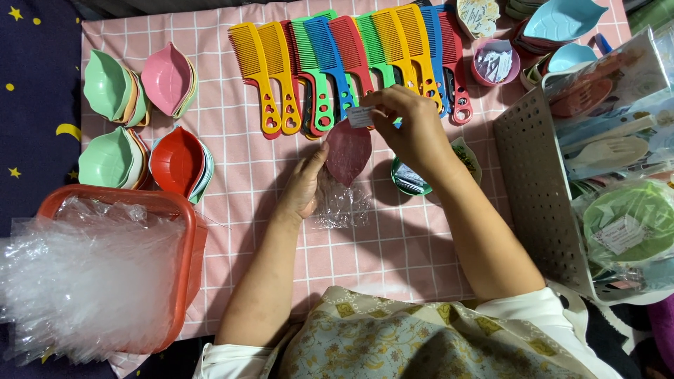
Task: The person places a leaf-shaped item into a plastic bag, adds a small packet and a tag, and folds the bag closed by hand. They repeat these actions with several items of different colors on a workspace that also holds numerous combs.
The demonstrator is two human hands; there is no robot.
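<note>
Pink checked cloth [393, 238] — combs [351, 63] behind — left fingers [314, 163] grip leaf dish [348, 151], right fingers [382, 112] pinch label [360, 116].

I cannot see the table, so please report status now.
Left hand steadies dark red dish in clear bag. Right hand pinches small label. Combs lie behind, apart.

Dark-red leaf dish [348, 151], half-bagged

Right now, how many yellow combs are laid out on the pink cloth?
4. Two yellow combs lie side by side at the row's left end; two more overlap near the right end. Others may be hidden beneath the overlapping combs.
</note>
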